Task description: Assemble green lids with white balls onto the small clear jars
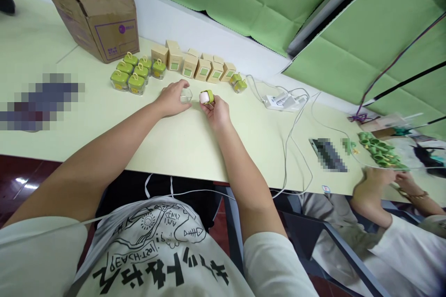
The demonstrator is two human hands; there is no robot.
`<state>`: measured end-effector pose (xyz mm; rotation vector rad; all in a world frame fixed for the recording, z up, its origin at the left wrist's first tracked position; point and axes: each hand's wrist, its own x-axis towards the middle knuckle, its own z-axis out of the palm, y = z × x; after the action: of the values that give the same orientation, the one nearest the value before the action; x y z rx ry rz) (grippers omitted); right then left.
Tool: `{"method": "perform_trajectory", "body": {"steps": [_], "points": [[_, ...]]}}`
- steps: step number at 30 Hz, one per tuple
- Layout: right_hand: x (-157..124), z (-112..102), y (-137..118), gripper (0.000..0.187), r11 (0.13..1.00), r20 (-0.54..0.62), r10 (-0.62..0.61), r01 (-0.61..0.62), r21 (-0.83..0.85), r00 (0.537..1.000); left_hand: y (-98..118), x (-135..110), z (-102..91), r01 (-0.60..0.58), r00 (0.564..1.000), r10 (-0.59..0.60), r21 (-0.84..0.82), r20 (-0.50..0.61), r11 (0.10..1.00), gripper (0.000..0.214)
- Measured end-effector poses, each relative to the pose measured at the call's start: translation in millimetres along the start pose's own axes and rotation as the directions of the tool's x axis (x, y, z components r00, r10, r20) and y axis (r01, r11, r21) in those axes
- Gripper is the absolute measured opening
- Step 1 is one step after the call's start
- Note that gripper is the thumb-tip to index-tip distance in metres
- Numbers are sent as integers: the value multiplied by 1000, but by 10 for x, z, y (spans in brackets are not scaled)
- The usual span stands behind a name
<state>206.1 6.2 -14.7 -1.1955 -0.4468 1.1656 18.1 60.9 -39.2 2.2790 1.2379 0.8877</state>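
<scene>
My left hand [173, 98] rests on the pale table [174, 144], its fingers curled around a small clear plastic case [186, 95]. My right hand [216, 109] pinches a small green and pink-white gadget [206, 97] just to the right of the case. Both hands are close together, near the table's middle. Behind them stands a row of small tan cartons with green labels [195, 66]. To the left of the row sits a cluster of green-lidded clear cases [134, 73].
A brown cardboard box [97, 9] stands at the back left. Two more green items [239, 82] lie at the row's right end. A white power strip [284, 100] and cables trail right. Another person's hands [386, 181] work by a pile of green parts [378, 151].
</scene>
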Motion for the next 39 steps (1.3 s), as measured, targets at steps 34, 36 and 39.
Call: {"method": "perform_trajectory", "body": {"steps": [34,36,39], "points": [[-98,-52,19,45,989,469,-140,144,28,872,380,-63,40,-183,962,69,-436,-266,881,30],[-156,-34,-14,44,988,455,-140,158,-1,879,394,-73,12,-154,969,45,-447,-245,881,28],[-260,-8,-84,42,985,442,-116,161,-65,889,411,-79,6,-140,965,17,-459,-261,877,25]]}}
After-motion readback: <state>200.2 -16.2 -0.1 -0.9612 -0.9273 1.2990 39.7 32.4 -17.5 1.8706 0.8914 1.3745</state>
